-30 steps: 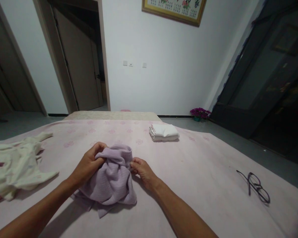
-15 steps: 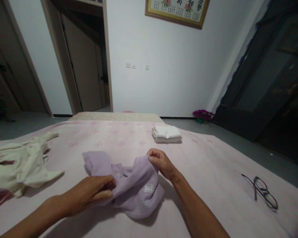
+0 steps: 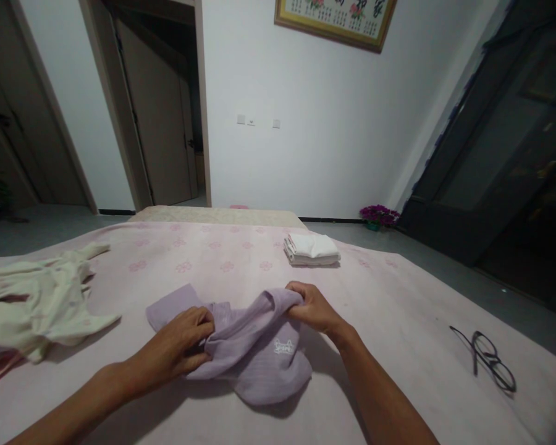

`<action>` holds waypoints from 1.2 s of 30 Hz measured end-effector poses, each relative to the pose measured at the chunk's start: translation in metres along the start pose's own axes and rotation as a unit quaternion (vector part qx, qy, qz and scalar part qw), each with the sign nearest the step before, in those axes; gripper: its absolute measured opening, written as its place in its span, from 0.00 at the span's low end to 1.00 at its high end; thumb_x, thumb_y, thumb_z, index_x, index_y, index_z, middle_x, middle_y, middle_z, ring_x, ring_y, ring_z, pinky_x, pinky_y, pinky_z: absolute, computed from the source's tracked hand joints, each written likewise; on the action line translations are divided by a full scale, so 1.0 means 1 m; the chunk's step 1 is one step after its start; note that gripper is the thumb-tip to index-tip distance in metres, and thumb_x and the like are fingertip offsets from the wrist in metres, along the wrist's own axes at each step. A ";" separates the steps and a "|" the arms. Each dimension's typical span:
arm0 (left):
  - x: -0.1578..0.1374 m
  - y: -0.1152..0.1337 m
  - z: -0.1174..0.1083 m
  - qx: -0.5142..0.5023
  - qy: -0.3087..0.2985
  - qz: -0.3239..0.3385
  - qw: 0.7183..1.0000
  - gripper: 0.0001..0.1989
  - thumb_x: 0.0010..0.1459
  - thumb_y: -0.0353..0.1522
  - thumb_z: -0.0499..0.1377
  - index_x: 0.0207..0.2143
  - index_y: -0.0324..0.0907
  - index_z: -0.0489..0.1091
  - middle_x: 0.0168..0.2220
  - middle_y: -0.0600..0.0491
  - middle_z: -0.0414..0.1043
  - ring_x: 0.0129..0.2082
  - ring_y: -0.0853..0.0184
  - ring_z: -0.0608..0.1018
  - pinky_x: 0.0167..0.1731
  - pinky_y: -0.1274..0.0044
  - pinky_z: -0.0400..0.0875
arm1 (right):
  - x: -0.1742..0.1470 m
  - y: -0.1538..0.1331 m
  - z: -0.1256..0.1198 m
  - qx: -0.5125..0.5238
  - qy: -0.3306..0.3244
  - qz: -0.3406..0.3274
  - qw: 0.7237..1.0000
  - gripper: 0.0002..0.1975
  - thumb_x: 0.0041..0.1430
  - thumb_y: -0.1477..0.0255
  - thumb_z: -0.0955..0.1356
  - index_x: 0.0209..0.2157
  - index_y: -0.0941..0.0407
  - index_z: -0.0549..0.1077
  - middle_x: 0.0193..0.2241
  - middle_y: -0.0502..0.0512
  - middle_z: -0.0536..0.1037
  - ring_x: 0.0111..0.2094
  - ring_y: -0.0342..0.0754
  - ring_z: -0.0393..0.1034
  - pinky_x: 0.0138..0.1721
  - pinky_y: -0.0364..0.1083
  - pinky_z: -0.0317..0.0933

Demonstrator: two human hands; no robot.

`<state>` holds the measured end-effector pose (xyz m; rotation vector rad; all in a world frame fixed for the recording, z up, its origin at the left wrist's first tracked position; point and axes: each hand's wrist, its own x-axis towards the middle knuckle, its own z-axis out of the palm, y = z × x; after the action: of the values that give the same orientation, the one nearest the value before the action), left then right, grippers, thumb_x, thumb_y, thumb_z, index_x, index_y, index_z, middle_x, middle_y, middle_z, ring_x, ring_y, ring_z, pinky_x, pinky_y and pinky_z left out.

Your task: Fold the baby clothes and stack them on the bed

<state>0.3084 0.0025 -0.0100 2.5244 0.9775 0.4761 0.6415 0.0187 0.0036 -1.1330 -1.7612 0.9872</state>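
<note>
A light purple garment (image 3: 271,364) with a small white print lies bunched on the pink bedspread (image 3: 380,371), directly in front of me. My left hand (image 3: 188,340) is closed on its left part, thumb below and fingers above the cloth. At the upper right edge of the garment, my right hand (image 3: 312,307) grips the fabric and pulls it into a taut fold running toward the left hand. One flap of the garment sticks out past the left hand to the upper left. Its exact kind is hard to tell while it is crumpled.
Cream-coloured clothes (image 3: 46,303) lie in a loose heap on the left. A folded white stack of cloth (image 3: 312,250) sits toward the far side. Black-framed glasses (image 3: 491,360) rest at the right. Purple flowers (image 3: 379,215) stand on the floor by the wall.
My right hand has moved slightly right and drawn the garment's edge tighter. My left hand has taken a fuller grip, and the flap at the left has shifted outward.
</note>
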 end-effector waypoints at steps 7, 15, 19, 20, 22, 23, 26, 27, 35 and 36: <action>0.004 -0.008 -0.007 -0.305 0.140 -0.154 0.930 0.16 0.60 0.46 0.55 0.30 0.44 0.58 0.24 0.60 0.57 0.23 0.72 0.61 0.24 0.81 0.58 | 0.006 -0.005 -0.003 0.065 0.202 -0.045 0.976 0.08 0.46 0.69 0.71 0.27 0.55 0.68 0.23 0.45 0.67 0.26 0.43 0.60 0.27 0.41 0.55; 0.001 -0.012 -0.027 -0.297 0.081 -0.131 0.942 0.18 0.54 0.48 0.59 0.32 0.44 0.63 0.24 0.61 0.59 0.23 0.72 0.62 0.24 0.82 0.57 | 0.004 -0.004 0.002 -0.009 0.199 -0.029 0.980 0.12 0.50 0.62 0.72 0.27 0.55 0.69 0.24 0.47 0.69 0.26 0.44 0.62 0.28 0.42 0.57; -0.008 -0.029 -0.033 -0.165 -0.026 -0.150 0.975 0.16 0.48 0.41 0.65 0.39 0.45 0.72 0.35 0.55 0.74 0.35 0.64 0.74 0.34 0.79 0.66 | 0.001 -0.007 -0.005 -0.138 0.261 -0.058 0.954 0.09 0.53 0.64 0.71 0.29 0.55 0.73 0.25 0.49 0.73 0.27 0.45 0.65 0.31 0.43 0.58; -0.010 -0.034 -0.036 -0.143 -0.021 -0.177 0.974 0.12 0.49 0.40 0.64 0.36 0.44 0.74 0.34 0.55 0.75 0.34 0.63 0.75 0.34 0.79 0.66 | 0.001 -0.011 -0.009 -0.151 0.273 -0.073 0.947 0.09 0.53 0.64 0.71 0.30 0.55 0.74 0.26 0.49 0.75 0.28 0.46 0.66 0.33 0.43 0.59; -0.012 -0.043 -0.048 -0.130 0.029 -0.209 0.969 0.08 0.52 0.38 0.60 0.30 0.43 0.74 0.29 0.56 0.74 0.31 0.64 0.75 0.31 0.79 0.65 | 0.001 -0.020 -0.018 -0.149 0.247 -0.090 0.953 0.09 0.52 0.64 0.72 0.32 0.55 0.75 0.29 0.50 0.77 0.31 0.47 0.68 0.35 0.43 0.60; -0.013 -0.048 -0.055 -0.139 0.069 -0.211 0.965 0.08 0.53 0.37 0.60 0.29 0.43 0.74 0.27 0.56 0.73 0.30 0.64 0.75 0.31 0.79 0.65 | 0.001 -0.022 -0.022 -0.131 0.195 -0.083 0.968 0.10 0.51 0.64 0.73 0.33 0.55 0.76 0.30 0.50 0.77 0.32 0.47 0.69 0.35 0.43 0.60; -0.018 -0.057 -0.072 -0.213 0.157 -0.191 0.945 0.09 0.53 0.40 0.62 0.31 0.43 0.74 0.28 0.56 0.74 0.31 0.64 0.74 0.32 0.79 0.68 | 0.000 -0.017 -0.031 -0.075 -0.064 0.010 0.995 0.13 0.45 0.66 0.74 0.34 0.56 0.76 0.32 0.49 0.77 0.33 0.48 0.70 0.33 0.42 0.61; -0.020 -0.059 -0.075 -0.241 0.164 -0.188 0.938 0.11 0.53 0.41 0.63 0.32 0.43 0.74 0.28 0.55 0.74 0.31 0.65 0.74 0.32 0.79 0.68 | -0.001 -0.012 -0.033 -0.070 -0.126 0.048 0.988 0.13 0.44 0.67 0.74 0.32 0.57 0.76 0.30 0.49 0.77 0.32 0.48 0.69 0.32 0.42 0.61; -0.039 -0.038 -0.091 -0.452 0.346 -0.211 0.794 0.25 0.41 0.44 0.72 0.39 0.44 0.69 0.26 0.60 0.72 0.23 0.72 0.73 0.22 0.82 0.71 | -0.016 -0.037 -0.035 0.157 0.052 -0.037 0.985 0.18 0.50 0.58 0.75 0.36 0.57 0.73 0.31 0.52 0.76 0.31 0.47 0.70 0.32 0.43 0.64; -0.044 -0.033 -0.099 -0.441 0.393 -0.216 0.778 0.30 0.37 0.44 0.73 0.42 0.44 0.70 0.27 0.59 0.73 0.22 0.71 0.74 0.21 0.81 0.72 | -0.021 -0.052 -0.037 0.182 0.050 -0.044 0.981 0.19 0.49 0.57 0.75 0.35 0.56 0.73 0.29 0.51 0.76 0.29 0.46 0.70 0.30 0.43 0.63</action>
<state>0.2155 0.0177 0.0528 1.1694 1.1558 1.4781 0.6645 -0.0093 0.0594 -0.8504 -1.4633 1.1223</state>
